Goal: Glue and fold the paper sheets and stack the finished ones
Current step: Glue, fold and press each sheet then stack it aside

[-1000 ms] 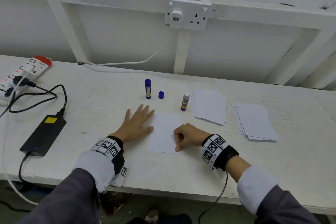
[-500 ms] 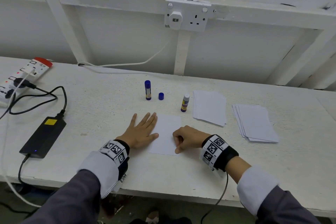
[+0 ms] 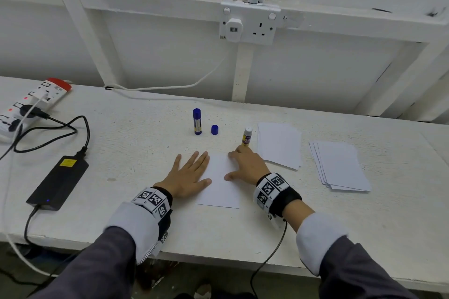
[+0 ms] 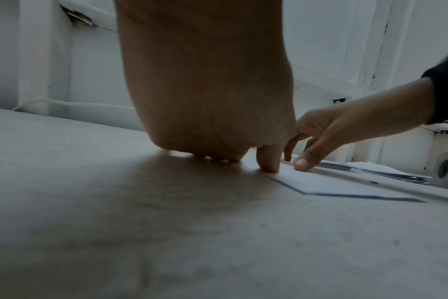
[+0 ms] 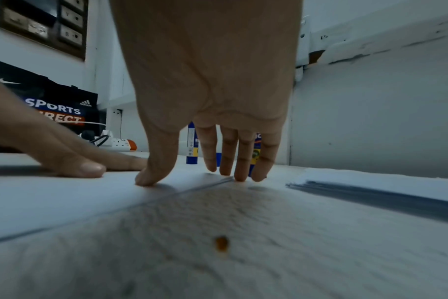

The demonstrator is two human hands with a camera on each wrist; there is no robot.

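A folded white sheet (image 3: pixel 218 184) lies flat on the white table (image 3: pixel 136 153) in front of me. My left hand (image 3: pixel 188 173) lies flat with straight fingers on the sheet's left edge (image 4: pixel 320 182). My right hand (image 3: pixel 245 165) has its fingers spread, thumb and fingertips (image 5: pixel 241 176) pressing the sheet's right edge (image 5: pixel 64 200). Behind the sheet stands an uncapped glue stick (image 3: pixel 247 136) with its blue cap (image 3: pixel 214 129) to the left. A capped blue glue stick (image 3: pixel 197 121) stands further left. Two paper stacks lie to the right: a nearer one (image 3: pixel 279 144) and a fanned one (image 3: pixel 340 165).
A black power adapter (image 3: pixel 58 182) with its cable lies at the left, and a white power strip (image 3: pixel 31 104) sits at the far left. A wall socket (image 3: pixel 247 24) is mounted above the table. The table's front edge runs just below my wrists.
My right hand has opened from a curled fist and moved up along the sheet's right edge. My left hand has slid right onto the sheet's left edge.
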